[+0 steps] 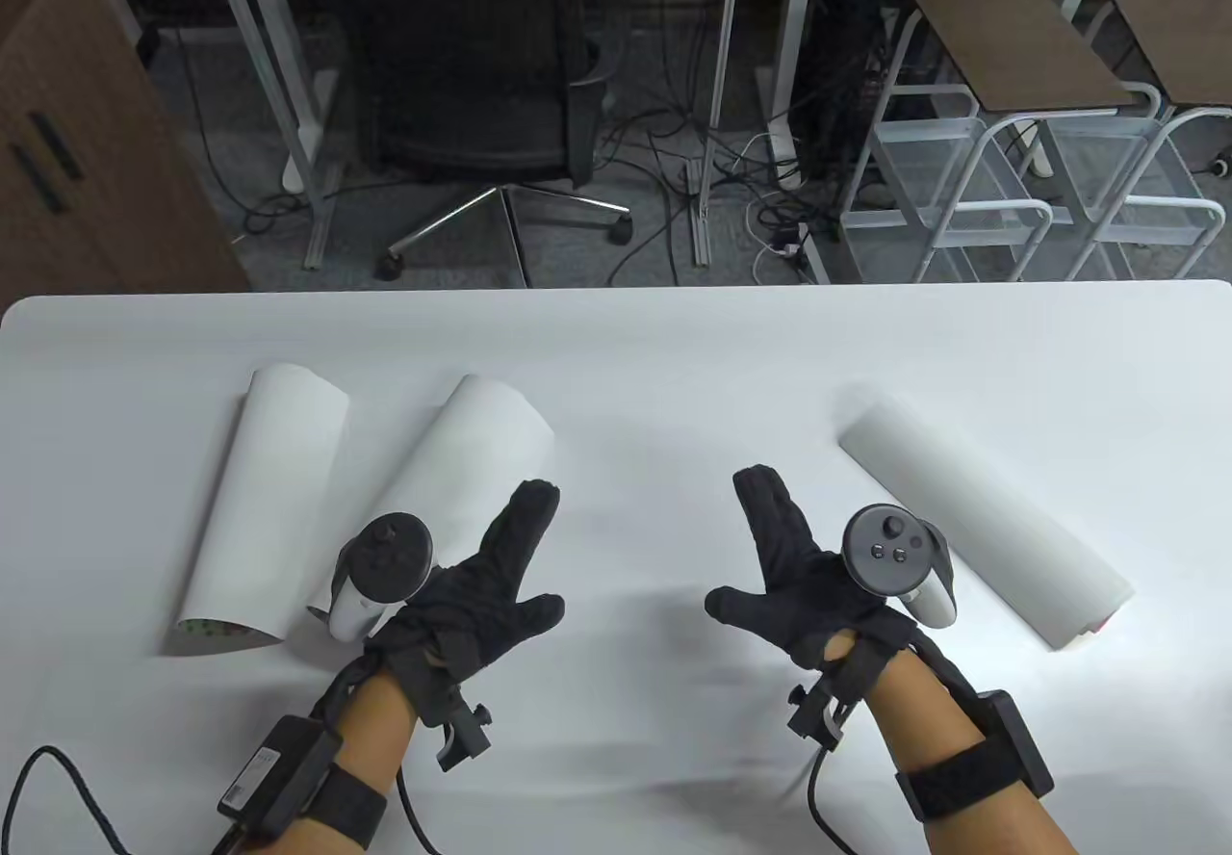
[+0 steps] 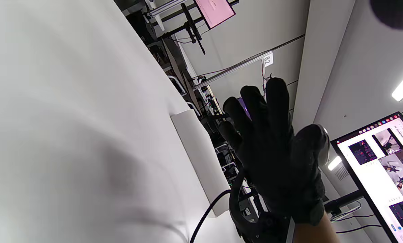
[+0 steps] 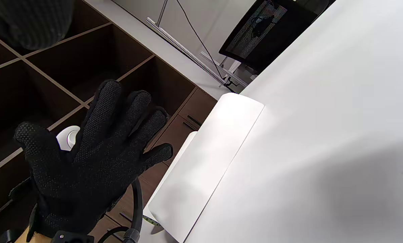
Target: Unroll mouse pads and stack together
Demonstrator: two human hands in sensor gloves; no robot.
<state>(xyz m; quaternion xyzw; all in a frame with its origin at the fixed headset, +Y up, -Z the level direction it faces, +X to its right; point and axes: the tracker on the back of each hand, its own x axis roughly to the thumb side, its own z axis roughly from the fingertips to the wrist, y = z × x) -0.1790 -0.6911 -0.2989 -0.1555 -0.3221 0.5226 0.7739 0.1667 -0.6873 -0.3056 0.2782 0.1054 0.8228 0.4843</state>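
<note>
Three rolled mouse pads lie on the white bench (image 1: pixel 616 354), white side out, none unrolled yet. The far-left roll (image 1: pixel 258 508) sits at left-centre of the table view, running top to bottom w/ a slight lean; a patterned inner face shows at its lower end. The middle roll (image 1: pixel 462 470) lies just beside it to the right, tilted, its lower end hidden behind the tracker (image 1: pixel 380 571) on the left hand. The right roll (image 1: pixel 982 518) lies diagonally at right-centre, running from upper left to lower right, well apart from the other two.

Left hand (image 1: pixel 476 585) is at lower centre-left, fingers spread wide, holding nothing; its fingers point toward the upper right, close to the middle roll, contact unclear. Right hand (image 1: pixel 799 585) is at lower centre-right, also wide and holding nothing, near the right roll but not on it. The two hands are apart, w/ bare bench between them.

In the left wrist view the right hand (image 2: pixel 275 148) shows palm-on, fingers straight, w/ the right roll (image 2: pixel 201 158) behind it. The right wrist view shows the left hand (image 3: pixel 93 158) the same way, beside a roll (image 3: pixel 208 158).
</note>
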